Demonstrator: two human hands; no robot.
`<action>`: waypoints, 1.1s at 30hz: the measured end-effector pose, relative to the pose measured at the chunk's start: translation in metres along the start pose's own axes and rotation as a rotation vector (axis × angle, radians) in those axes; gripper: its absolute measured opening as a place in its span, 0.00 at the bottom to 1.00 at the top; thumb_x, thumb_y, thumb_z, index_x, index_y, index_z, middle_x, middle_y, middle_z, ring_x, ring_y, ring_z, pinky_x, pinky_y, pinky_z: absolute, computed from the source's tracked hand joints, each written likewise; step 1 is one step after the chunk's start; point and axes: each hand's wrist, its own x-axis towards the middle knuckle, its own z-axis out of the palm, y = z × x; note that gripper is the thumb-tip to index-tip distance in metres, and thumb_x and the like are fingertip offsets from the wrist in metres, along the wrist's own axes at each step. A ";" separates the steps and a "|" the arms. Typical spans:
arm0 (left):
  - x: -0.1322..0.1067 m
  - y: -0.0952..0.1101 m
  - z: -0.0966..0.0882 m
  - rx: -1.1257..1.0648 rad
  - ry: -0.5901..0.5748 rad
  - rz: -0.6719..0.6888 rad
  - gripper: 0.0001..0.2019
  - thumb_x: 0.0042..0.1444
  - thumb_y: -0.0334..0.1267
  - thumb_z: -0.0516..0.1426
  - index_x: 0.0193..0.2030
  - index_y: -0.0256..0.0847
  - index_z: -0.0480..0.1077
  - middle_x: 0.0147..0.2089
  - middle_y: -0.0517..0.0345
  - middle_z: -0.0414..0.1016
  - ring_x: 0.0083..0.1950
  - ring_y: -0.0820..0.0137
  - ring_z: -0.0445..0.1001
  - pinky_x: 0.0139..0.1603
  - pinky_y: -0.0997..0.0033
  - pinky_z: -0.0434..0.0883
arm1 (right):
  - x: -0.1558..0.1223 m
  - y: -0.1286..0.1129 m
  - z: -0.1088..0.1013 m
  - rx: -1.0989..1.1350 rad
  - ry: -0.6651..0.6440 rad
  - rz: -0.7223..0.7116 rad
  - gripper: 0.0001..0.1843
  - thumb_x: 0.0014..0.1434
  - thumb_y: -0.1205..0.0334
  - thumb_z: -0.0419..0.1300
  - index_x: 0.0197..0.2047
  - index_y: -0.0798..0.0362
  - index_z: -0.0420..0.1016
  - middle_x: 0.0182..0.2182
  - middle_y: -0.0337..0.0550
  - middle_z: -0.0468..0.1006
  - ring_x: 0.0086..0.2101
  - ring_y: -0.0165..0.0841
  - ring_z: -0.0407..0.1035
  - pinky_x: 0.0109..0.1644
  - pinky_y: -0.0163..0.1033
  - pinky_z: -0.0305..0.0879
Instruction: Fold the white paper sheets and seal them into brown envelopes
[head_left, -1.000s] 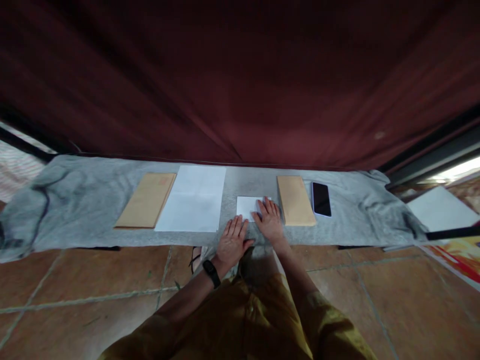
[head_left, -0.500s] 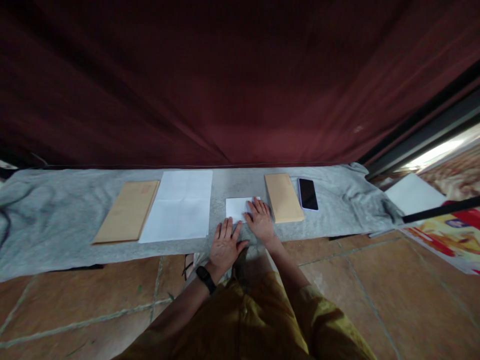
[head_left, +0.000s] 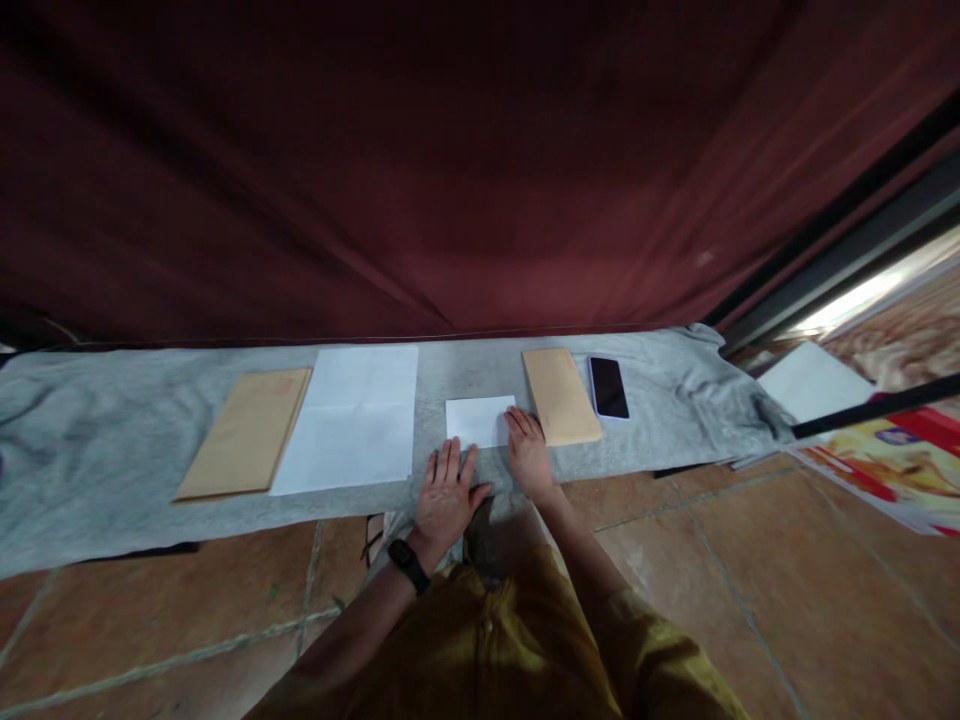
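A small folded white paper (head_left: pixel 480 420) lies on the grey cloth in front of me. My left hand (head_left: pixel 448 498) rests palm down with its fingers spread, the fingertips at the paper's lower left edge. At the paper's right edge is my right hand (head_left: pixel 529 452), its fingers drawn together on that edge; its thumb is hard to make out. Just beyond my right hand lies a brown envelope (head_left: pixel 562 395). Left of the folded paper are larger white sheets (head_left: pixel 349 420) with a crease across them.
More brown envelopes (head_left: pixel 244 435) lie left of the sheets. A phone (head_left: pixel 609 388) with a dark screen lies at the right. The grey cloth (head_left: pixel 682 410) covers a narrow surface against a dark red curtain (head_left: pixel 465 200). A printed box (head_left: pixel 900 460) and dark bars stand at the far right.
My right hand has slid right, off the top of the folded paper to its right edge, and its fingers have drawn together. My left hand stays nearly in place. The view has shifted slightly.
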 end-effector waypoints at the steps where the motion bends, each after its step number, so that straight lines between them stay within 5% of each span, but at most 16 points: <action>1: 0.000 0.000 0.000 0.004 -0.001 0.003 0.33 0.66 0.53 0.54 0.71 0.36 0.61 0.72 0.35 0.60 0.73 0.48 0.59 0.71 0.44 0.58 | -0.002 -0.001 -0.001 0.008 0.016 0.000 0.26 0.67 0.73 0.47 0.65 0.59 0.69 0.63 0.55 0.70 0.65 0.42 0.60 0.68 0.54 0.61; 11: -0.001 0.000 0.000 -0.025 0.006 0.009 0.31 0.65 0.49 0.54 0.71 0.35 0.61 0.72 0.35 0.60 0.73 0.47 0.60 0.72 0.44 0.56 | -0.036 -0.031 -0.007 0.011 -0.117 -0.218 0.22 0.71 0.61 0.51 0.64 0.55 0.71 0.63 0.50 0.72 0.65 0.40 0.61 0.71 0.53 0.57; 21: -0.001 -0.001 0.005 -0.012 0.034 0.014 0.32 0.66 0.53 0.52 0.71 0.34 0.61 0.73 0.33 0.59 0.73 0.46 0.58 0.71 0.43 0.57 | -0.044 -0.021 -0.029 -0.023 -0.116 -0.154 0.23 0.73 0.61 0.49 0.67 0.56 0.67 0.65 0.51 0.70 0.65 0.40 0.61 0.70 0.52 0.57; 33: -0.005 -0.005 0.008 -0.032 0.028 0.011 0.34 0.67 0.52 0.51 0.72 0.30 0.58 0.74 0.35 0.57 0.75 0.50 0.56 0.73 0.45 0.55 | -0.048 -0.016 -0.029 -0.017 -0.078 -0.090 0.24 0.73 0.60 0.48 0.68 0.56 0.66 0.65 0.51 0.70 0.65 0.42 0.62 0.70 0.53 0.56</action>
